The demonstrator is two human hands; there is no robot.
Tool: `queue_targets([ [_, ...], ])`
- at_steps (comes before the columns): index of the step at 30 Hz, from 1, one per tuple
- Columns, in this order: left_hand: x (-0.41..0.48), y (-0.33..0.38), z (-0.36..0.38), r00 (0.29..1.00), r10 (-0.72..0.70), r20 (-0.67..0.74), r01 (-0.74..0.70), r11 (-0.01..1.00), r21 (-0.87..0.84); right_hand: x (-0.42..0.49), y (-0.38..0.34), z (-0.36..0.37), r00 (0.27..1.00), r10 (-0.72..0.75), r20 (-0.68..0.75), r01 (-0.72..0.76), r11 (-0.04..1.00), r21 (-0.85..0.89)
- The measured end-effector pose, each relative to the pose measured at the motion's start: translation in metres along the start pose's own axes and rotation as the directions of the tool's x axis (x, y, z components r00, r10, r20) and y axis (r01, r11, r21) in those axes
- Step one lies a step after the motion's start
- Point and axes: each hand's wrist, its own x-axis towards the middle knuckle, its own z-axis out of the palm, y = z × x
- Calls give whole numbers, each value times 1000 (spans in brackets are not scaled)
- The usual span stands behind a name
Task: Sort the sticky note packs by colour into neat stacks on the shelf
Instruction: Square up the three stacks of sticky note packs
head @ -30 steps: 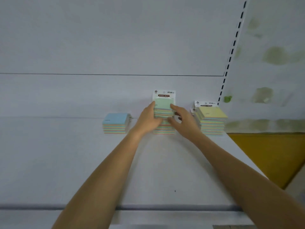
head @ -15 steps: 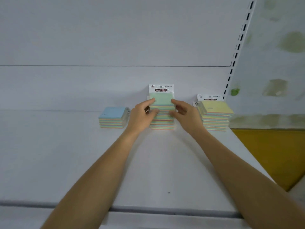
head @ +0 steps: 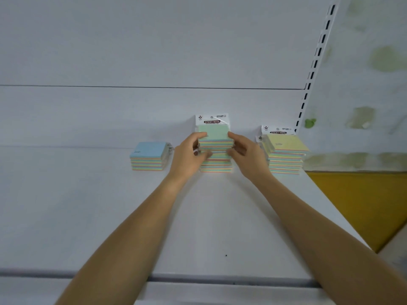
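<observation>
Three stacks of sticky note packs stand at the back of the white shelf [head: 88, 216]. The blue-topped stack [head: 148, 156] is on the left, the green-topped stack [head: 215, 155] in the middle, the yellow-topped stack [head: 285, 155] on the right. My left hand [head: 189, 156] grips the left side of the green stack's upper packs, thumb on top and fingers curled at the side. My right hand [head: 246, 155] grips the right side the same way. The top green pack [head: 214, 133] shows a white "STICKY NOTE" header card.
The shelf's back panel rises right behind the stacks. A slotted upright [head: 315, 69] runs along the right end of the shelf. A yellow surface [head: 363, 205] lies beyond the shelf's right edge. The shelf's front lip [head: 198, 279] is near me.
Both hands have slid up from the lower part of the green stack to its upper packs. The view has shifted slightly, and the stacks stay in place.
</observation>
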Motion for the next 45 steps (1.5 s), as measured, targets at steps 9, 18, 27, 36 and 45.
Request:
queue_targets([
  [9,0,0,-5,1000,-14,18,14,1000,-15,-3,5,-1,996,17,90,-12,999,-53],
  [18,0,-5,-8,998,-13,63,17,998,-67,-9,1,-1,997,-60,56,67,989,-135],
  [27,3,-1,-12,999,31,-36,-27,992,123,-8,-6,1,994,-108,-24,101,976,-193],
  [36,3,0,-9,996,62,-70,-49,983,175,-9,-6,1,994,-105,-22,98,974,-203],
  [45,2,-5,-13,976,-187,112,169,974,151,-9,1,3,996,52,74,-29,960,-280],
])
